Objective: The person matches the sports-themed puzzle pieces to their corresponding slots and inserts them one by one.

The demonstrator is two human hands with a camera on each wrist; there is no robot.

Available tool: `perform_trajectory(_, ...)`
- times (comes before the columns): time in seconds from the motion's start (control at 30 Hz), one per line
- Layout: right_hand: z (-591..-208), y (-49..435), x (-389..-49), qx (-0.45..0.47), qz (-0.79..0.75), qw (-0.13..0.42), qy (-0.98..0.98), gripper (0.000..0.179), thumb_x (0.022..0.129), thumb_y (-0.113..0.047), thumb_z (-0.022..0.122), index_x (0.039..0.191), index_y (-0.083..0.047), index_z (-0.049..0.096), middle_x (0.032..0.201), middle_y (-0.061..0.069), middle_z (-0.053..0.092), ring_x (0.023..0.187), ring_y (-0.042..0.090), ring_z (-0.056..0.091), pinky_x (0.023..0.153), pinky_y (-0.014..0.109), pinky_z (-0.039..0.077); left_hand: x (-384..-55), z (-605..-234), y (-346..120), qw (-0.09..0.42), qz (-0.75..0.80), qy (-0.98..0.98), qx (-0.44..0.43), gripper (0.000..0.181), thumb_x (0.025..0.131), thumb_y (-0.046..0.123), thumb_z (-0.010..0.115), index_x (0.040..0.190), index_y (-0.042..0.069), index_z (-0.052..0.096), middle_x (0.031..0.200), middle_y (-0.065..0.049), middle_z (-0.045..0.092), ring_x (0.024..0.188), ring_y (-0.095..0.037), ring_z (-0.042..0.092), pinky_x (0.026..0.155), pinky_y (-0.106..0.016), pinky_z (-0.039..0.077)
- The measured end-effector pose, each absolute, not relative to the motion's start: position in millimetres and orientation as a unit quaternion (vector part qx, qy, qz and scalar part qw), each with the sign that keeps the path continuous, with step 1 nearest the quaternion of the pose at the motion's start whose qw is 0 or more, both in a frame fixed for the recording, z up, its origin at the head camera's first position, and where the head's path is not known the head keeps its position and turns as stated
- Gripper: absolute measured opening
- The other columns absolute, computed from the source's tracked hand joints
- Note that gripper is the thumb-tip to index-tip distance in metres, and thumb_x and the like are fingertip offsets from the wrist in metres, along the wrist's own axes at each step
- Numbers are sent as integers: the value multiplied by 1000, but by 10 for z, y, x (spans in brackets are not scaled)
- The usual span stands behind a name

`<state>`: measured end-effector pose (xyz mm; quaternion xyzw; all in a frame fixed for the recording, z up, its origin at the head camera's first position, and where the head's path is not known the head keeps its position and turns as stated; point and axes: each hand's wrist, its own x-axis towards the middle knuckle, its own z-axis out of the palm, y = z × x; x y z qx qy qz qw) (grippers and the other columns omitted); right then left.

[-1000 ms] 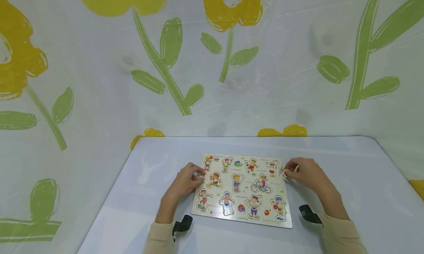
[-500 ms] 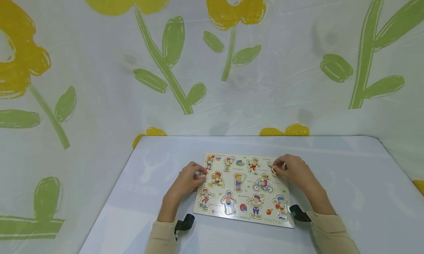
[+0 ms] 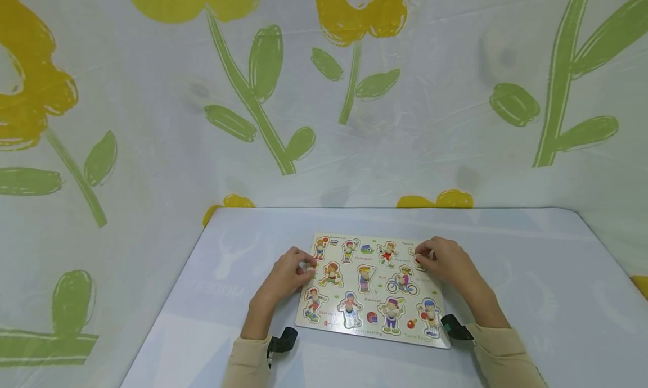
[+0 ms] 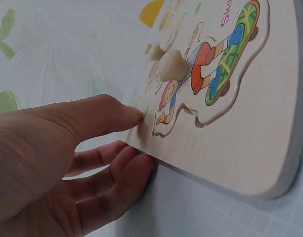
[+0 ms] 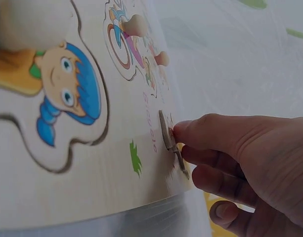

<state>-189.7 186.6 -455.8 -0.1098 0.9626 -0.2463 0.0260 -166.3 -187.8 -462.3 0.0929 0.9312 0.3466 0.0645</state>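
A wooden knob puzzle board [image 3: 349, 284] with sports figures lies on the table. My left hand [image 3: 289, 273] holds its left edge; in the left wrist view the thumb [image 4: 114, 118] rests on the face and the other fingers curl at the edge. Over the board's upper right corner, my right hand [image 3: 448, 258] pinches a small puzzle piece [image 5: 166, 131], mostly hidden by the fingers. The right wrist view shows this piece edge-on, tilted against the board's face. The skateboarder piece [image 4: 200, 69] and the blue-haired table tennis piece [image 5: 67, 84] sit in their recesses.
The pale table [image 3: 243, 230] extends around the board. Behind it hangs a white cloth [image 3: 425, 95] with yellow flowers and green leaves. Black wrist cameras [image 3: 283, 340] sit near both sleeves.
My right hand has moved left with its piece, from beside the board's right edge onto the upper right corner, and has barely moved since. The left hand keeps its hold on the board.
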Motion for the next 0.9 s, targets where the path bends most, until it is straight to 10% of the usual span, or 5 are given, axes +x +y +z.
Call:
perform_trajectory(0.57, -4564, 1901, -1836, -99, -246, 17, 964, 22, 89, -25, 71, 104, -8, 72, 90, 2, 66, 76, 15, 55, 66, 29, 46, -1671, -4646, -1855, 66, 342, 932, 94, 14, 86, 13, 73, 100, 11, 70, 107, -9, 58, 70, -12, 50, 53, -20, 45)
perform_trajectory(0.7, -4497, 1972, -1734, -100, -241, -21, 965, 46, 90, -35, 70, 124, -6, 63, 112, 16, 64, 95, 31, 61, 79, 47, 53, -1651, -4607, -1845, 58, 330, 938, 86, 15, 88, 16, 72, 101, 11, 70, 107, -8, 59, 74, -13, 53, 56, -22, 47)
perform_trajectory(0.9, -4517, 2187, -1588, -70, -181, -40, 980, 78, 92, -55, 58, 149, -8, 35, 151, 29, 32, 134, 53, 32, 99, 76, 29, -1592, -4564, -1876, -45, 287, 955, 63, 34, 90, 32, 71, 118, 13, 67, 125, -11, 59, 114, -28, 57, 91, -44, 52)
